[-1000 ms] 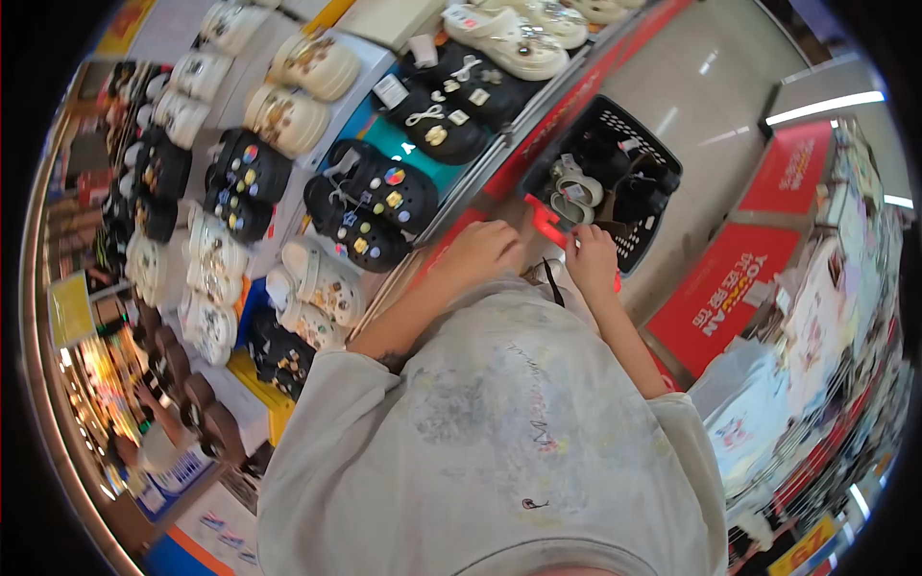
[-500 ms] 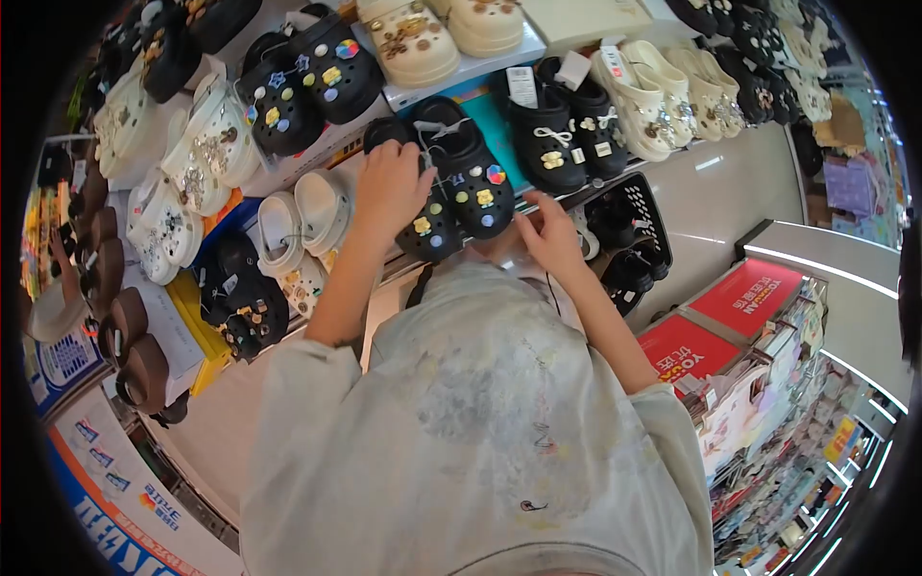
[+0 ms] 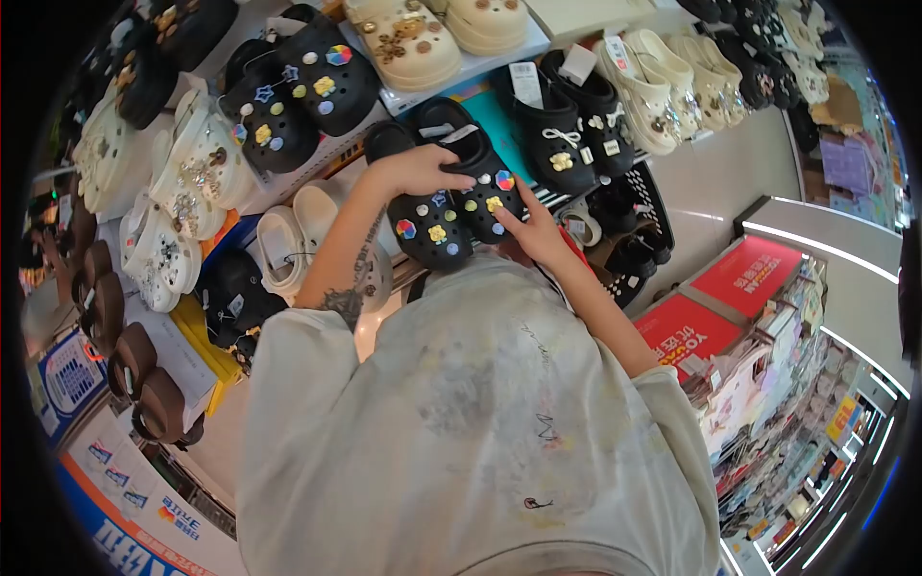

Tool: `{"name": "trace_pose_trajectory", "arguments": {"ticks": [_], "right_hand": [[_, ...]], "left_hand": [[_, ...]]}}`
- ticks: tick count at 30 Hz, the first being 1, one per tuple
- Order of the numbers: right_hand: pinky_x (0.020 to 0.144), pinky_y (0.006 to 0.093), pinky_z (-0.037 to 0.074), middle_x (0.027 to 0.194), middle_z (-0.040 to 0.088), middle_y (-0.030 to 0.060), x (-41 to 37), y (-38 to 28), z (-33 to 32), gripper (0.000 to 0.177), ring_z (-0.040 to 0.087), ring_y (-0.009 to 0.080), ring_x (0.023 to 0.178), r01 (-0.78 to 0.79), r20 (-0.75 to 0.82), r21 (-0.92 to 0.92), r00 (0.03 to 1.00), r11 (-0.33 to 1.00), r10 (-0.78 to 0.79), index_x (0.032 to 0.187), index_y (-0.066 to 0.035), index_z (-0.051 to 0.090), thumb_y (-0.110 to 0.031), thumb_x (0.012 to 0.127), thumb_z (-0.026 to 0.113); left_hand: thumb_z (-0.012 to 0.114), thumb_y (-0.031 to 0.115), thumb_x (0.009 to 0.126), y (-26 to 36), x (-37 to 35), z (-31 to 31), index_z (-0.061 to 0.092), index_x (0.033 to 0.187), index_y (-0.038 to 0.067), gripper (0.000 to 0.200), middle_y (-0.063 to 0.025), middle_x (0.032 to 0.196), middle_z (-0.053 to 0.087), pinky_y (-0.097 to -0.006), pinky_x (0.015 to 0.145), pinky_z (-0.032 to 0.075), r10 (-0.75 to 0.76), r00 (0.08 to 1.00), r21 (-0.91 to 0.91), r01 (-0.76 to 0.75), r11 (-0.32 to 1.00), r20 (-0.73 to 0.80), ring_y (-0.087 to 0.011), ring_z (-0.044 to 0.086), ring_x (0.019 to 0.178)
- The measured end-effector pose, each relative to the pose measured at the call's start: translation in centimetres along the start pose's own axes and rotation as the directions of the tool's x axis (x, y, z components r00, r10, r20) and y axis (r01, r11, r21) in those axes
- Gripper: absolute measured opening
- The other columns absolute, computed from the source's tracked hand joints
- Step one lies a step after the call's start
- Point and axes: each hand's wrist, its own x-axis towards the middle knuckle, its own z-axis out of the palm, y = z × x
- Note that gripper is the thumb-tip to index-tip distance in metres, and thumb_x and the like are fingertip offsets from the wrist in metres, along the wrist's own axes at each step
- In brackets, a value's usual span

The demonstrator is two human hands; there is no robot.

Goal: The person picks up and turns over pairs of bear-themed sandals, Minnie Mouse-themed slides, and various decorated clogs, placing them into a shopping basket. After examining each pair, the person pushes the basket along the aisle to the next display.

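A pair of black clogs with colourful charms stands at the shelf front in the head view: the left clog (image 3: pixel 429 226) and the right clog (image 3: pixel 477 152). My left hand (image 3: pixel 415 171) lies across the left clog, fingers bent over its far side and partly hidden, thumb stretched toward the other shoe. My right hand (image 3: pixel 538 230) grips the outer side of the right clog's toe, with a finger near a yellow charm. A clear tie shows near the heels. Beside the pair, on the right, stand black clogs with white bows (image 3: pixel 549 125).
Cream clogs (image 3: pixel 408 43) and similar black charm clogs (image 3: pixel 331 82) sit on boxes behind. White clogs (image 3: pixel 197 173) and brown slippers (image 3: pixel 154 394) are at the left. A black basket (image 3: pixel 642 206) holds shoes below right, near red signs (image 3: pixel 744 278).
My left hand has slid to the right across the clogs. My right hand has moved in from beside the pair onto the right clog's toe. The clogs have shifted slightly.
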Motion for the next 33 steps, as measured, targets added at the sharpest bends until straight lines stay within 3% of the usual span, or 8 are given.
{"name": "trace_pose_trajectory", "arguments": {"ticks": [3,5,7,11,16,23,29,33], "right_hand": [[0.089,0.0261,0.043,0.124,0.053,0.0147,-0.6,-1.4,-0.2,0.070,0.052,0.0171,0.108,-0.082,-0.040,-0.165,0.996,0.983,0.076,0.140,0.001,0.029,-0.016,0.083,0.066],[0.088,0.0267,0.043,0.123,0.054,0.0150,-0.1,0.1,-0.5,0.067,0.053,0.0169,0.107,0.076,-0.047,-0.147,0.995,0.986,-0.083,0.139,0.000,0.032,-0.017,0.083,0.066],[0.087,0.0278,0.044,0.123,0.054,0.0152,-0.8,0.1,-0.5,0.065,0.053,0.0167,0.106,-0.118,-0.056,0.036,0.991,0.992,0.120,0.137,0.001,0.034,-0.017,0.084,0.066],[0.084,0.0303,0.048,0.122,0.051,0.0199,-0.9,0.5,0.4,0.072,0.056,0.0216,0.104,-0.135,-0.192,0.039,0.971,0.990,0.140,0.141,0.001,0.022,-0.018,0.084,0.064],[0.082,0.0318,0.050,0.123,0.050,0.0192,-0.2,1.0,0.4,0.075,0.057,0.0221,0.102,-0.252,-0.106,0.484,0.934,0.838,0.341,0.141,0.001,0.021,-0.025,0.085,0.064],[0.088,0.0292,0.046,0.123,0.051,0.0200,-1.1,0.7,0.1,0.076,0.055,0.0209,0.106,-0.162,-0.178,0.364,0.954,0.917,0.239,0.139,0.005,0.026,-0.024,0.083,0.067],[0.094,0.0296,0.041,0.122,0.053,0.0183,-4.2,-2.1,-0.8,0.076,0.052,0.0199,0.110,0.151,-0.381,0.083,0.918,0.985,-0.109,0.136,0.006,0.031,-0.017,0.077,0.072],[0.092,0.0287,0.043,0.117,0.057,0.0146,-5.4,-2.8,-2.2,0.074,0.054,0.0167,0.106,0.116,-0.369,0.014,0.924,0.993,-0.103,0.135,0.006,0.033,-0.014,0.076,0.073]], "left_hand": [[0.061,0.037,0.086,0.5,0.3,-0.5,0.062,0.098,-0.004,0.043,-0.0097,0.087,0.062,-0.0283,0.072,0.045,-0.087,0.990,-0.051,0.093,0.994,0.114,-0.0114,0.054,0.081],[0.061,0.037,0.086,-0.2,0.1,-0.4,0.062,0.100,-0.004,0.043,-0.0095,0.090,0.063,-0.0254,0.069,0.045,-0.018,0.997,-0.110,0.026,0.994,0.075,-0.0103,0.054,0.080],[0.062,0.036,0.086,-0.8,-0.1,0.2,0.062,0.102,-0.004,0.043,-0.0091,0.092,0.063,-0.0234,0.067,0.045,-0.023,0.997,-0.164,0.034,0.986,0.071,-0.0089,0.054,0.080],[0.065,0.037,0.083,-0.4,0.4,0.7,0.063,0.091,-0.003,0.040,-0.0041,0.078,0.061,-0.0261,0.061,0.045,-0.104,0.994,-0.122,0.099,0.988,-0.033,-0.0092,0.053,0.067],[0.066,0.040,0.082,-0.1,0.3,1.8,0.061,0.070,-0.004,0.045,-0.0014,0.056,0.050,-0.0281,0.051,0.038,-0.047,0.975,-0.015,0.045,0.999,-0.217,-0.0068,0.044,0.056],[0.065,0.047,0.078,3.3,-3.1,3.4,0.065,0.079,-0.005,0.052,-0.0130,0.059,0.061,-0.0321,0.052,0.045,-0.148,0.932,-0.044,0.142,0.989,-0.332,-0.0207,0.060,0.051],[0.067,0.018,0.083,3.8,-4.8,7.0,0.065,0.087,-0.007,0.026,-0.0054,0.074,0.065,-0.0236,0.059,0.045,0.081,0.905,-0.228,-0.191,0.955,-0.418,-0.0055,0.055,0.066],[0.066,0.016,0.084,4.2,-5.1,9.5,0.064,0.093,-0.008,0.026,-0.0065,0.079,0.067,-0.0227,0.063,0.046,0.033,0.925,-0.461,-0.219,0.860,-0.378,-0.0070,0.057,0.069]]}}
